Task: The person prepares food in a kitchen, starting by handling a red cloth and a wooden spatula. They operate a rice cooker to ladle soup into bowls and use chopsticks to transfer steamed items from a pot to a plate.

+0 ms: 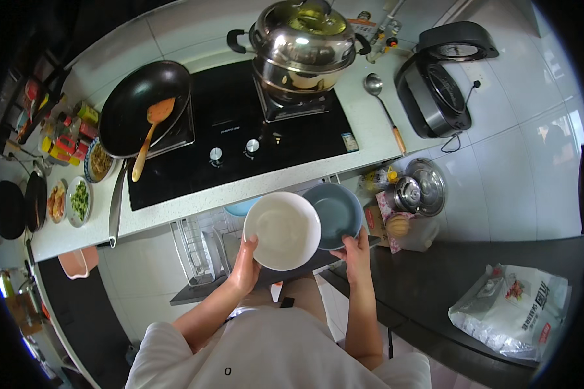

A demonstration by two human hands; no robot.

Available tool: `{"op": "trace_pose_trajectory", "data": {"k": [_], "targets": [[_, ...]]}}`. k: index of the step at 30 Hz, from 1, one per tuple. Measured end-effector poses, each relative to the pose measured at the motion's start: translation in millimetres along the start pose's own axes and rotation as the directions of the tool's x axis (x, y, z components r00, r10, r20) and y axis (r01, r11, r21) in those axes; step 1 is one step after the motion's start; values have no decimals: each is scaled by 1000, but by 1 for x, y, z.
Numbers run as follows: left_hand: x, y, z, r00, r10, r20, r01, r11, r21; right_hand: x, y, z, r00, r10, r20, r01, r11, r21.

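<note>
My left hand (246, 265) grips the near left rim of an empty white bowl (283, 231), its thumb over the edge. A blue-grey bowl (335, 214) is held at its lower rim by my right hand (354, 253). The two bowls are side by side above a pulled-out drawer, the white one slightly overlapping the blue-grey one. In the drawer is a wire dish rack (190, 253) with plates standing in it. A light blue dish (242, 207) shows partly behind the white bowl. The undersides of both bowls are hidden.
On the black gas hob (224, 155) are a wok (141, 112) with an orange-tipped spatula (151, 131) and a lidded steel steamer pot (304, 48). A ladle (387, 112) lies at its right. Plates of chopped greens (80, 200) and other food stand left. A plastic bag (513, 309) lies at right.
</note>
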State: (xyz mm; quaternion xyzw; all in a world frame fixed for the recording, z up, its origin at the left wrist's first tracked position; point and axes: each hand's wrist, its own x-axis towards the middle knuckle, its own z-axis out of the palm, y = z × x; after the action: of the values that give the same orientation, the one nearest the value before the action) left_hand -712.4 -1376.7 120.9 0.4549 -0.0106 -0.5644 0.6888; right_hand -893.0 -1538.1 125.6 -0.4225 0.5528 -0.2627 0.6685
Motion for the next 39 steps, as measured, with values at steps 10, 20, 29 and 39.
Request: {"op": "trace_pose_trajectory", "data": {"k": [10, 20, 29, 39], "targets": [[39, 15, 42, 997, -3, 79, -2, 998, 59, 18, -42, -18, 995, -54, -81, 60, 995, 74], [130, 23, 126, 999, -34, 27, 32, 996, 86, 162, -71, -62, 999, 41, -21, -35, 968, 247], [244, 9, 232, 989, 11, -146, -13, 1000, -14, 335, -88, -90, 993, 106, 60, -116, 969, 220], [304, 5, 288, 985, 29, -172, -41, 997, -65, 406, -88, -108, 963, 222, 156, -242, 962, 128]]}}
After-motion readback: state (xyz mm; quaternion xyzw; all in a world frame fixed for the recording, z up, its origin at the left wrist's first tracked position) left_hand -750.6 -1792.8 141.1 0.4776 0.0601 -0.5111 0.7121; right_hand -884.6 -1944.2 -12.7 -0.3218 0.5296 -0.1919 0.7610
